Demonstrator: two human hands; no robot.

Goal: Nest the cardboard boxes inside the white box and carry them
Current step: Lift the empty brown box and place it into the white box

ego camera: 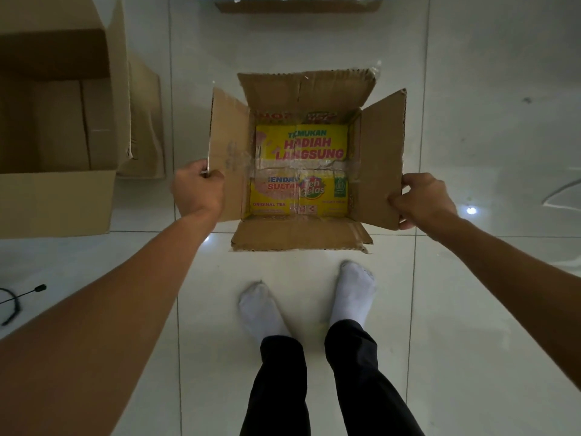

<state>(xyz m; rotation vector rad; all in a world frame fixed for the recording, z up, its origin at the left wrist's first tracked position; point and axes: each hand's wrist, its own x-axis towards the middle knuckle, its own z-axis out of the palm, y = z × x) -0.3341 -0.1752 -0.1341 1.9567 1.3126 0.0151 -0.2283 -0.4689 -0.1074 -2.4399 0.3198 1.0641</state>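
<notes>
Between the left hand (198, 188) and right hand (423, 199), each pinching a side flap, the tea box (301, 165) hangs; thin flaps could tear or slip.

An open box (301, 171) sits at frame centre, a larger box (56, 121) at upper left, another box's edge (298, 4) at top centre, feet (308, 303) just below the central box

Both arms reach forward and down; the left hand (198, 187) and right hand (423, 199) are each pinched closed on a side flap.
</notes>
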